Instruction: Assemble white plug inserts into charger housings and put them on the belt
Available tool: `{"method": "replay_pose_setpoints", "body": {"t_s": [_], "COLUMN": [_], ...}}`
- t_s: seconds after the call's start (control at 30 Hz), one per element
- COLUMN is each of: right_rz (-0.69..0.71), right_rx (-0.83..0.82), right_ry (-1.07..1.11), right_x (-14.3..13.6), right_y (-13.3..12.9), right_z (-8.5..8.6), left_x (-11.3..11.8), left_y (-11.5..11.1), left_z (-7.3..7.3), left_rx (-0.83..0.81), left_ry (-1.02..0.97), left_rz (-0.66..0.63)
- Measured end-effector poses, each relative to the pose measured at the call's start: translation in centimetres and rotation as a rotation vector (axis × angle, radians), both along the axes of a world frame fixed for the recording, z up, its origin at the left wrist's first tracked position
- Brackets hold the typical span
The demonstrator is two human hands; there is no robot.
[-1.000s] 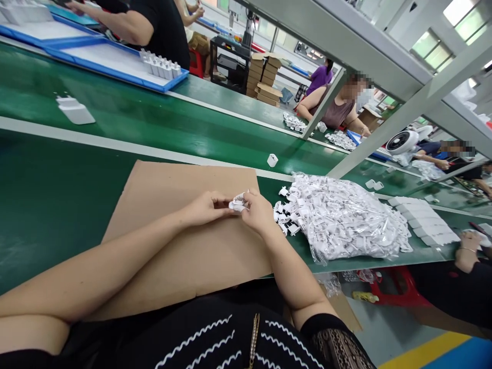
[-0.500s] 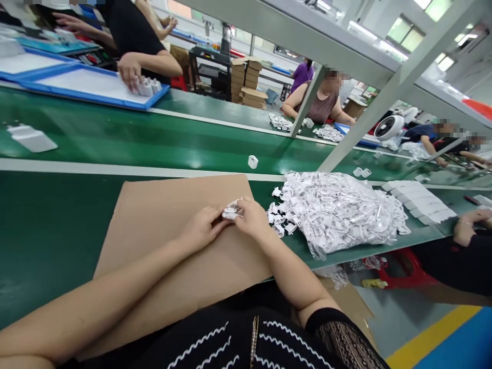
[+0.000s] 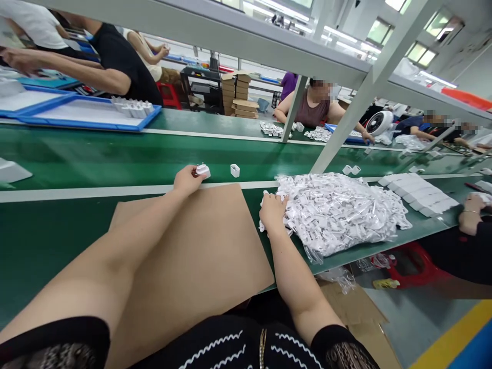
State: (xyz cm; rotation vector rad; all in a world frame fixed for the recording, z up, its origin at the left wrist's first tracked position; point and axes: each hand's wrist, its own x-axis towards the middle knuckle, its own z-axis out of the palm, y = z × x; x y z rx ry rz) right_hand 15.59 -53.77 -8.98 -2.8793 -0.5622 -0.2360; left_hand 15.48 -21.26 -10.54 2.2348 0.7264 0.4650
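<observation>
Over the green conveyor belt, my left hand (image 3: 187, 181) is closed, its fingers pinching a white charger plug (image 3: 203, 171) with thin pins on top. A white charger housing (image 3: 234, 170) stands on the belt just to the right, apart from my hand. My right hand (image 3: 273, 209) lies on the loose edge of a heap of small white plastic parts (image 3: 338, 215), its fingers apart and curved down among them. Its fingertips are partly hidden by the parts. Clear plastic bag film covers much of the heap.
A brown cardboard sheet (image 3: 200, 246) lies in front of me on the green bench. Long white blocks (image 3: 418, 195) lie in rows beyond the heap. A slanted grey post (image 3: 346, 123) rises behind it. Across the belt, a blue-rimmed tray (image 3: 88, 114) holds white parts; several co-workers sit around.
My hands were together over the cardboard around a small white piece. They have parted: the left moved up-left to the belt with the plug, the right moved right onto the heap.
</observation>
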Motion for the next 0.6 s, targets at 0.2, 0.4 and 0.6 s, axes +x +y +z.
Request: {"method": "replay_pose_setpoints", "body": {"t_s": [0.2,0.4,0.6], "right_rz": [0.007,0.155,0.187], "right_rx": [0.127,0.779,1.34], "right_ry": [-0.007,0.193,0.665], "right_x": [-0.5,-0.5,-0.7], "right_y": [0.2,1.4,2.8], "right_z": [1.0,0.1,-0.6], "left_x": [1.3,4.4,6.9], "left_y": [-0.4,-4.7,-6.7], "left_z": [-0.6,-1.3,-0.6], "left_rx": [0.194,0.368,0.075], "left_ry": [-0.082,-0.138,0.04], "left_rz": [0.244,-0.096,-0.097]}}
